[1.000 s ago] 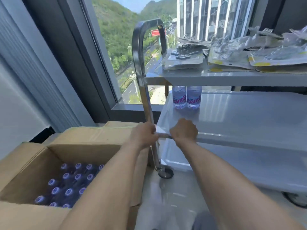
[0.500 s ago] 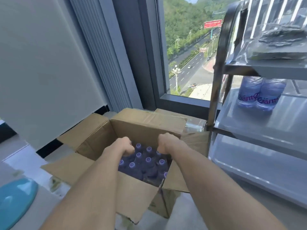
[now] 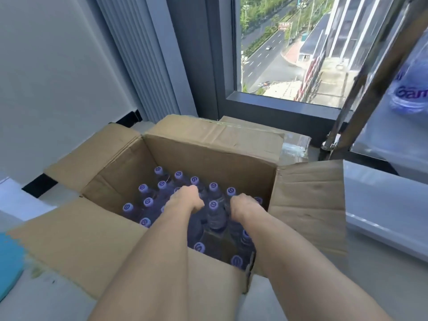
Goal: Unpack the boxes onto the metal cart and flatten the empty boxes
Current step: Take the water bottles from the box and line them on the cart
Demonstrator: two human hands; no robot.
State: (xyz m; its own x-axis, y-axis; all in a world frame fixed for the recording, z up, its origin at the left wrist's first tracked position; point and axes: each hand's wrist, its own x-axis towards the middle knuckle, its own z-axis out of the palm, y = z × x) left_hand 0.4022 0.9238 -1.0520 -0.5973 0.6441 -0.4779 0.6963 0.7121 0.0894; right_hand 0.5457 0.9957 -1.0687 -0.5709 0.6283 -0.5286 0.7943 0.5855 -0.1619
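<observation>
An open cardboard box [image 3: 208,149] stands on the floor, flaps folded outward, filled with several water bottles with purple caps [image 3: 214,214]. Both my hands reach down inside it. My left hand [image 3: 185,200] curls its fingers around a bottle near the box's middle. My right hand [image 3: 245,206] curls around another bottle toward the right wall. The fingertips of both hands are hidden among the bottles. The metal cart [image 3: 382,200] stands at the right, with a labelled water bottle [image 3: 410,89] on its middle shelf.
A second cardboard box [image 3: 294,142] lies behind the open one, by the window. The cart's upright steel post [image 3: 370,79] rises at the right. A white wall is on the left, and a teal object [image 3: 9,265] lies at the left edge.
My hands left the cart's shelf edge, swung left and went down into the box. They now sit lower among the bottles with fingers curled around them. The view has tilted down onto the box.
</observation>
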